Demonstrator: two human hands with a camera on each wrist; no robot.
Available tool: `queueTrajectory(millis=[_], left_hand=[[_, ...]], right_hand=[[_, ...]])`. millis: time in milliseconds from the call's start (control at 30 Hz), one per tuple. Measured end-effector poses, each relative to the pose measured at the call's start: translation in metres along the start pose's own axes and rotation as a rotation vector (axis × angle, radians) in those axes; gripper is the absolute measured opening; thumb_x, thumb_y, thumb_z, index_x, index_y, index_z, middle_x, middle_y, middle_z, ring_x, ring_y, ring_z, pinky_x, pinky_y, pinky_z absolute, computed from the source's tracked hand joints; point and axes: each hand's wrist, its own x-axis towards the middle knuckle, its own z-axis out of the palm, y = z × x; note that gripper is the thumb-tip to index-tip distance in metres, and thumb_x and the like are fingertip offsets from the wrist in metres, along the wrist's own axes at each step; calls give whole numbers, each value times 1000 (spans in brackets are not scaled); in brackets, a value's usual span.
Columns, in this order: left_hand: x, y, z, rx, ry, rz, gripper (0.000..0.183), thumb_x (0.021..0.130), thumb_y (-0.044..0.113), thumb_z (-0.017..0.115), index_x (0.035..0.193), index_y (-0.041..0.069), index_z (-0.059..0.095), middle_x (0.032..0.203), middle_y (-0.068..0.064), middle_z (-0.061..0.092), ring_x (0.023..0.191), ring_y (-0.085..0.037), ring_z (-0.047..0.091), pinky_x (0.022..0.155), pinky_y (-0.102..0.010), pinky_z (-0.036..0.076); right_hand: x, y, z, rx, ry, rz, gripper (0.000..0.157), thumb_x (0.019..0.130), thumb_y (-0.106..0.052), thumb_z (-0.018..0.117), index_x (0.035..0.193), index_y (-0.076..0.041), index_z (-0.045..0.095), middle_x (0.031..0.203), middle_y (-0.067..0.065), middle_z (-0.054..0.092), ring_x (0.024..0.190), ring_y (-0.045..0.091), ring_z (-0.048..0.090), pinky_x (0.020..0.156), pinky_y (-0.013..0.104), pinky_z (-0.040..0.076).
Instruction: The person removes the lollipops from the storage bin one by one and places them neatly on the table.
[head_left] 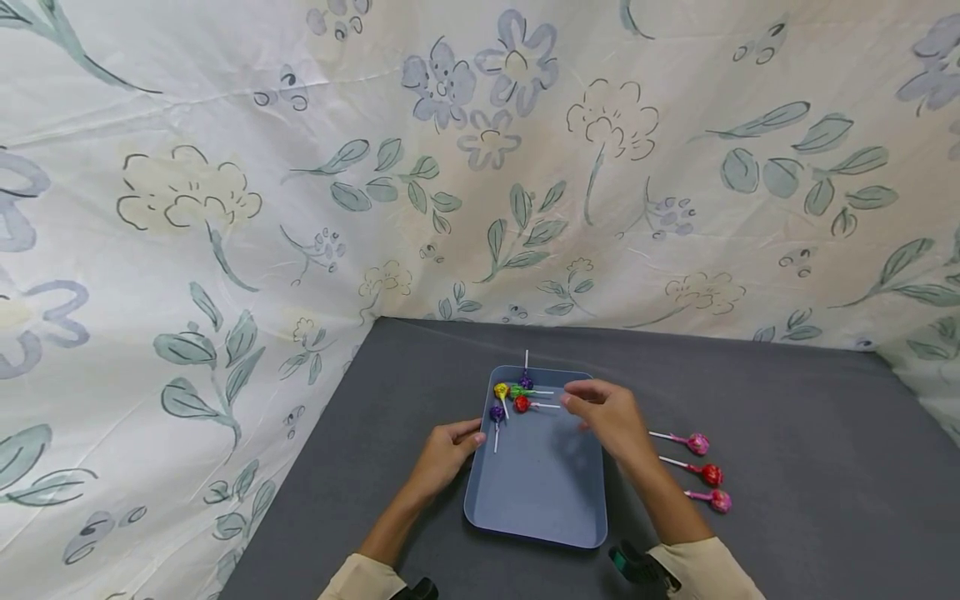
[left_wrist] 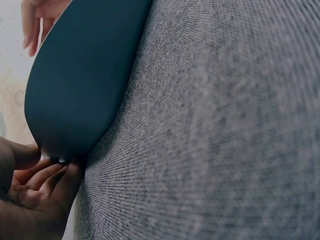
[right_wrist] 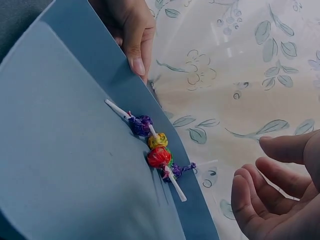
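A blue-grey tray (head_left: 536,492) lies on the dark cloth, and my left hand (head_left: 444,454) grips its left edge, thumb over the rim and fingers underneath. Several wrapped lollipops are in its far left part: a yellow one (head_left: 502,390), a green one (head_left: 517,391), a red one (head_left: 522,404) and a purple one (head_left: 497,413). Another purple lollipop (head_left: 527,382) lies at the far rim, its stick extending beyond it. My right hand (head_left: 611,417) hovers above the tray's far right side, fingers loosely bent; the right wrist view shows nothing held in this hand (right_wrist: 280,185).
Right of the tray, three lollipops lie on the cloth: a pink one (head_left: 698,443), a red one (head_left: 711,475) and another pink one (head_left: 720,501). My right forearm partly covers their sticks. A floral curtain (head_left: 525,192) hangs behind and at the left.
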Motion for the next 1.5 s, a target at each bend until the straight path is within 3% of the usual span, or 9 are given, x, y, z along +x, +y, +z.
queueTrajectory(millis=[433, 700, 1033, 1500], left_hand=[[3, -4, 0, 23, 8, -1, 38, 107, 9, 63, 139, -12, 63, 134, -28, 69, 121, -39, 70, 97, -45, 60], [5, -4, 0, 58, 12, 18, 36, 107, 8, 62, 137, -13, 63, 133, -28, 69, 122, -36, 69, 96, -38, 62], [6, -4, 1, 68, 20, 16, 37, 107, 8, 63, 137, -12, 64, 132, -28, 70, 121, -36, 70, 96, -39, 62], [5, -4, 0, 60, 17, 17, 37, 107, 9, 63, 138, -12, 64, 134, -28, 69, 123, -37, 69, 98, -42, 61]], right_hand=[[13, -1, 9, -1, 9, -29, 28, 102, -23, 74, 123, -4, 76, 116, 14, 74, 108, 38, 66, 75, 27, 61], [22, 1, 17, -20, 18, -64, 29, 100, -24, 76, 122, -4, 77, 117, 15, 76, 105, 28, 70, 81, 37, 65], [30, 5, 27, -46, 22, -100, 27, 99, -20, 78, 120, -3, 78, 115, 15, 77, 99, 26, 71, 76, 31, 63], [40, 10, 44, -127, 12, -125, 26, 96, -13, 78, 119, 0, 77, 109, 13, 76, 103, 29, 69, 86, 42, 59]])
